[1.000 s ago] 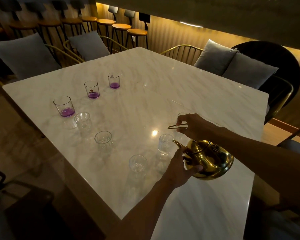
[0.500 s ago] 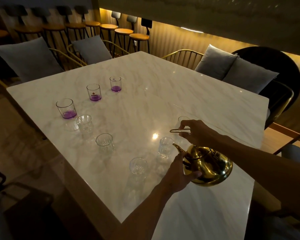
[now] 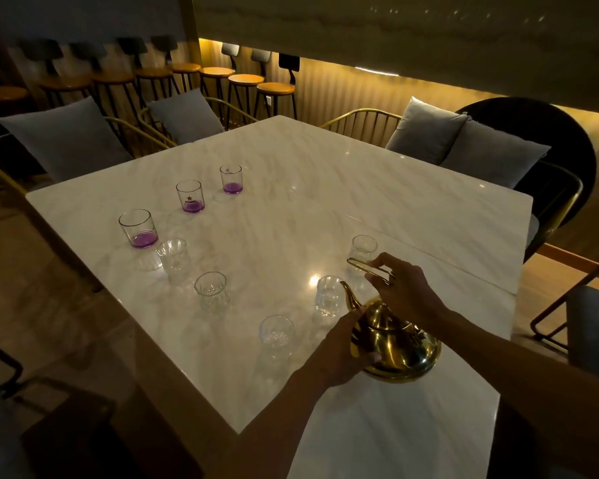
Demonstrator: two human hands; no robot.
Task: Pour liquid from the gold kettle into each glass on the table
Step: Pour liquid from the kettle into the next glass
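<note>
While the kettle [image 3: 396,344] is held over the near right part of the table [image 3: 325,209], its gold body is cupped from the left side by the left hand [image 3: 346,350], fingers wrapped against the metal. The thin wire handle [image 3: 369,269] is pinched from above by the right hand [image 3: 403,288], fingers closed around it. Whether the kettle's base touches the marble cannot be told. The spout [image 3: 350,299] is pointed up and to the left, just beside a clear ribbed glass [image 3: 329,295]. Another clear glass [image 3: 363,248] is seen beyond the right hand, partly hidden by the handle. A third clear glass [image 3: 276,335] is placed nearer, left of the left hand. Two more ribbed glasses [image 3: 211,293] [image 3: 173,259] are set in a curving line further left. Three plain tumblers [image 3: 139,228] [image 3: 190,196] [image 3: 231,179] with a little purple liquid in the bottom are lined up on the far left of the table. Grey cushions [image 3: 66,140] are seen on chairs around the table, and bar stools [image 3: 246,81] are lined up along the lit wall behind.
</note>
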